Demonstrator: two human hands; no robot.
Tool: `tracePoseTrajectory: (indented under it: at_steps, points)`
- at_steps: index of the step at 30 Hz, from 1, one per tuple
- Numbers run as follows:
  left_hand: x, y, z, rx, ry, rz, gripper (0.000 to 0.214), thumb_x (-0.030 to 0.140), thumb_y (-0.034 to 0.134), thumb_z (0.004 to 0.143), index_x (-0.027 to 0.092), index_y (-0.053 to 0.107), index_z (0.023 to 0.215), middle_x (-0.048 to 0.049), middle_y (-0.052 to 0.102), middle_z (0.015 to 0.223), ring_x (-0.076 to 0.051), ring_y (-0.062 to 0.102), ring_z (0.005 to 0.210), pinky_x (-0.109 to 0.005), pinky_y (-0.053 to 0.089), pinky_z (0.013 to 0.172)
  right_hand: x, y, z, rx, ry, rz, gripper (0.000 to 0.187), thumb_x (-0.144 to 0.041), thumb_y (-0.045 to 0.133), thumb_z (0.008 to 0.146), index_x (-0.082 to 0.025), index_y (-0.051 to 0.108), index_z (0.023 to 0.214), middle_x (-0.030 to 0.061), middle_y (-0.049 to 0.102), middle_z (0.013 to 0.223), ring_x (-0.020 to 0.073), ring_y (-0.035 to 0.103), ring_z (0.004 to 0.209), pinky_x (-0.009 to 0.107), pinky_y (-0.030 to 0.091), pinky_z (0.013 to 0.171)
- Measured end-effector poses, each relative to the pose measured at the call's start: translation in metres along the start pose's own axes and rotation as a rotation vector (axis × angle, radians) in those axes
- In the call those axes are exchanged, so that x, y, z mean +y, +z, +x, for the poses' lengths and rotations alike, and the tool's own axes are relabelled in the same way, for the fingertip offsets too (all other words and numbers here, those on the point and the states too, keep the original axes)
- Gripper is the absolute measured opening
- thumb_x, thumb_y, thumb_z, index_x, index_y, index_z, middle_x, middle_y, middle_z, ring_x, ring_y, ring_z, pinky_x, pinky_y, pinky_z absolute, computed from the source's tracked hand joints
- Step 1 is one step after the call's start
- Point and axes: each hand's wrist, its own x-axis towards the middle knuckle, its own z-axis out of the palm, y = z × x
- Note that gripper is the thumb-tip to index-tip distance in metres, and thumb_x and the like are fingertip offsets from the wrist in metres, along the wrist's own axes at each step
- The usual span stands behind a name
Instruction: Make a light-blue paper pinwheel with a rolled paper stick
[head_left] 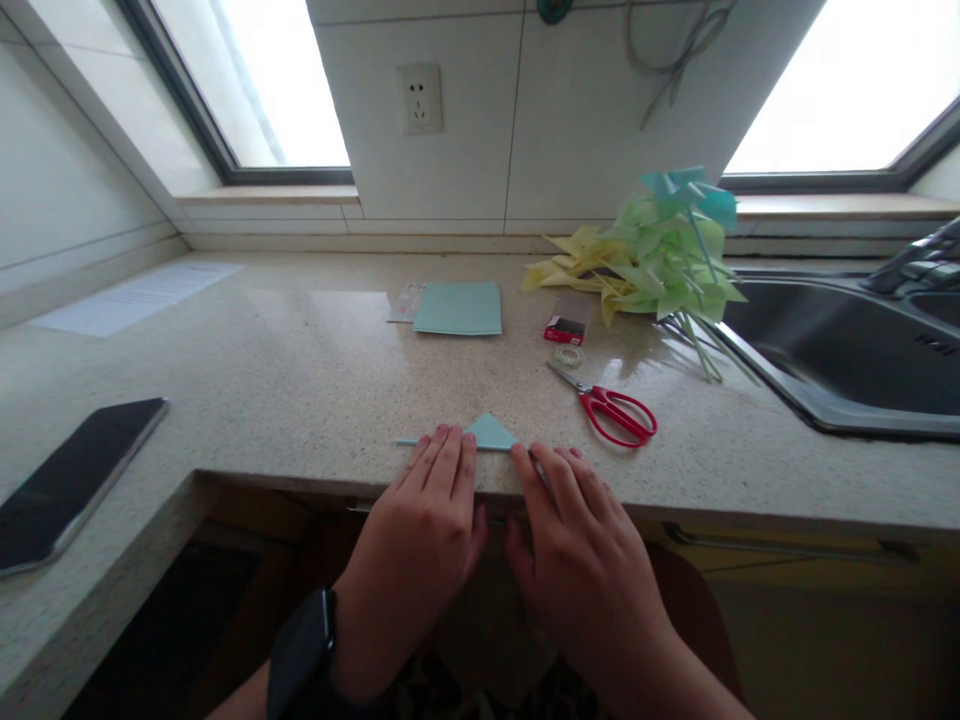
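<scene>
A light-blue sheet of paper [491, 434] lies at the counter's front edge, partly rolled into a thin stick. One corner stands out as a triangle, and a narrow end pokes out to the left. Across its left part rest the flat fingers of my left hand [429, 520]. My right hand [581, 530] presses on the right end with its fingers stretched out. Both thumbs hang below the edge. What lies under the fingers is hidden. Red-handled scissors [616, 412] lie just beyond my right hand, blades pointing to the back left.
A stack of light-blue paper [459, 308] lies farther back. Near the scissors are a tape roll [569, 356] and a small red box [565, 330]. Paper pinwheels [660, 250] lie beside the sink [817, 415]. At left are a phone [79, 475] and a printed sheet [135, 298].
</scene>
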Motion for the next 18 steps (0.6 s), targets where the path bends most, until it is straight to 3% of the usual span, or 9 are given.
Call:
tracePoseTrajectory:
  at_steps: [7, 18]
  points:
    - [-0.003, 0.004, 0.006, -0.068, 0.014, 0.017, 0.066, 0.026, 0.054, 0.089, -0.011, 0.049, 0.143, -0.0357, 0.048, 0.149, -0.043, 0.049, 0.140, -0.056, 0.045, 0.114, 0.003, -0.001, 0.009, -0.034, -0.010, -0.002, 0.054, -0.023, 0.057, 0.089, -0.001, 0.058, 0.138, 0.0226, 0.065, 0.126, 0.0393, 0.058, 0.119, 0.057, 0.053, 0.105]
    - [-0.009, -0.001, 0.018, -0.183, 0.006, -0.017, 0.079, 0.031, 0.058, 0.083, -0.011, 0.041, 0.149, -0.0357, 0.039, 0.156, -0.043, 0.037, 0.148, -0.054, 0.035, 0.121, 0.007, -0.001, 0.017, -0.096, 0.034, 0.037, 0.071, -0.029, 0.071, 0.081, -0.002, 0.054, 0.144, 0.0178, 0.063, 0.125, 0.0357, 0.055, 0.116, 0.052, 0.043, 0.115]
